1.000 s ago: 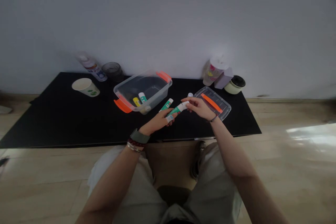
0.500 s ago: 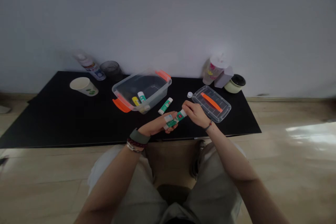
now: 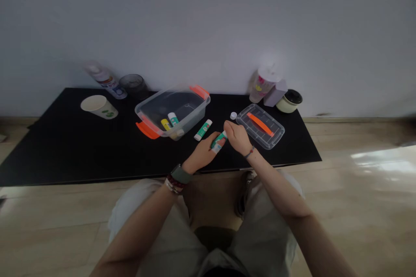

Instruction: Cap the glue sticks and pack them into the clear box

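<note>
Green-and-white cylindrical glue stick slants far-right from my clasping left hand to my right hand, closed over its far end.

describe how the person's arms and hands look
The left hand is ungloved, with a broad grey-green wristband, dark red beads and a light bracelet; the right hand, also ungloved, has a thin dark bracelet with a red bead. No sleeves show.

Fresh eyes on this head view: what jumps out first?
Probably the orange clips on the clear box, left of centre on the black table, and the orange handle on the clear lid to the right. Then the green-and-white tube nearer the front, gripped in the left hand, with the right hand at its far end.
</note>
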{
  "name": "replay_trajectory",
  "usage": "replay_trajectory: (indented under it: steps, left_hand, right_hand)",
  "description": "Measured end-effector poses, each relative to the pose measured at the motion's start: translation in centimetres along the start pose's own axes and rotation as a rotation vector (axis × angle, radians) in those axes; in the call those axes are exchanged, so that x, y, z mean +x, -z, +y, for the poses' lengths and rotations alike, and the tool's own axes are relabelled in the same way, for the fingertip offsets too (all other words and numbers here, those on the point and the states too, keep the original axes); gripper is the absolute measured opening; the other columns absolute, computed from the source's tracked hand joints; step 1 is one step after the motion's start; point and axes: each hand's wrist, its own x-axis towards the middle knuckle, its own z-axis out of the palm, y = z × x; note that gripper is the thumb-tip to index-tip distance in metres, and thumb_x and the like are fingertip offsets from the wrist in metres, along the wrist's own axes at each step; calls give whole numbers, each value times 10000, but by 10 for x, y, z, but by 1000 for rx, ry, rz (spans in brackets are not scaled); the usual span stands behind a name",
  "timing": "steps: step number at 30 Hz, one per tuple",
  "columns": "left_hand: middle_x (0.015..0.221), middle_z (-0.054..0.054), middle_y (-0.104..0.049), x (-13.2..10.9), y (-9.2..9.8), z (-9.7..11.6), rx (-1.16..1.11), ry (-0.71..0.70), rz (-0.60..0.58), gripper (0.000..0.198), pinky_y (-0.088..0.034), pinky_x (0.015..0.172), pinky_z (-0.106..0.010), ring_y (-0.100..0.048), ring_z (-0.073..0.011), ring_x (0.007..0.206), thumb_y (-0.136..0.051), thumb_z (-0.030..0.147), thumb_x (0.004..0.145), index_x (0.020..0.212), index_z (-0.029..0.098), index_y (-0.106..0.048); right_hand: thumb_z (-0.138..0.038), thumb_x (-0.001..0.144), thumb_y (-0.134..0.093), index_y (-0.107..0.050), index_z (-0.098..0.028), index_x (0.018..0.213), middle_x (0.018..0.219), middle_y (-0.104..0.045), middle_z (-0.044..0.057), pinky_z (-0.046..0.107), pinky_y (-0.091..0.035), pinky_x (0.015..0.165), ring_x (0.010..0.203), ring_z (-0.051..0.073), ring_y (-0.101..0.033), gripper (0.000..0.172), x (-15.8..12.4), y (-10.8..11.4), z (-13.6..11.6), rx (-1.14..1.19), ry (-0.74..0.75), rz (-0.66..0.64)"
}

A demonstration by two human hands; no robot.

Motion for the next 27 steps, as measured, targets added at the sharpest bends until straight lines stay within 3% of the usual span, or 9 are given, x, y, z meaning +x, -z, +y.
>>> replay_trajectory:
  steps: [4, 8, 12, 15, 17, 19, 23, 25, 27]
  left_hand:
    - [1003, -110, -699, -3, -2, 2, 427, 9, 68, 352, -471, 764, -319, -676, -264, 901, -426, 422, 991, 1224, 196, -562]
    - [1097, -139, -693, -4, 0, 0, 564, -10, 52, 373, -470, 773, -325, -680, -288, 946, -442, 429, 986, 1259, 202, -556]
    - [885, -75, -668, -3, 11, -1, 310, -26, -55, 339, -467, 676, -297, -652, -220, 754, -467, 482, 969, 1135, 210, -581]
    - [714, 7, -560, -2, 15, 1, -116, 21, -235, 430, -387, 493, -236, -481, -115, 496, -389, 596, 971, 1061, 207, -547]
    - [669, 37, -505, -3, 14, 3, -248, 27, -277, 465, -346, 456, -217, -402, -88, 450, -356, 633, 967, 1031, 205, -524]
    - [700, 20, -535, -4, 11, 4, -153, -28, -201, 419, -397, 519, -228, -471, -105, 519, -375, 589, 980, 1021, 202, -531]
    - [964, -93, -663, -5, 5, 3, 356, -52, 20, 316, -467, 740, -309, -642, -226, 843, -462, 447, 979, 1140, 199, -572]
    - [991, -113, -668, -4, 4, 0, 514, 20, 65, 327, -464, 754, -329, -657, -264, 879, -486, 434, 969, 1184, 204, -574]
    - [928, -98, -659, -3, 7, -3, 495, 41, 44, 320, -461, 725, -322, -657, -256, 831, -482, 444, 967, 1161, 207, -578]
  right_hand:
    - [-317, 1028, -314, -527, -224, 756, 628, -534, 12, 277, -250, 563, 564, 161, -494, 357, -2, -11, 1, -123, -130, 18]
    - [-301, 1028, -352, -566, -223, 786, 656, -577, 26, 277, -263, 565, 579, 165, -516, 332, -6, -15, 3, -106, -192, -19]
    - [-355, 1050, -293, -535, -219, 754, 648, -556, 8, 265, -335, 597, 590, 155, -528, 406, -12, -3, 1, 86, -94, -71]
    - [-394, 1038, -303, -537, -213, 783, 704, -565, 10, 254, -377, 636, 634, 143, -538, 391, -15, 11, -2, 214, 124, -51]
    - [-367, 1020, -329, -539, -211, 793, 710, -560, 13, 253, -378, 643, 631, 139, -527, 346, -15, 17, -5, 212, 205, -17]
    - [-328, 1006, -344, -527, -215, 772, 663, -531, 8, 256, -357, 623, 597, 141, -508, 318, -12, 16, -6, 150, 173, -5]
    - [-273, 989, -365, -502, -227, 742, 626, -516, 0, 262, -300, 590, 573, 154, -501, 286, -5, -4, -5, 7, -73, 13]
    - [-285, 991, -360, -467, -231, 710, 625, -514, -2, 261, -278, 577, 572, 152, -496, 306, -4, -15, -4, 10, -175, 29]
    - [-348, 1003, -347, -431, -232, 680, 608, -493, -9, 256, -277, 570, 568, 145, -488, 353, -5, -21, -2, 76, -208, 31]
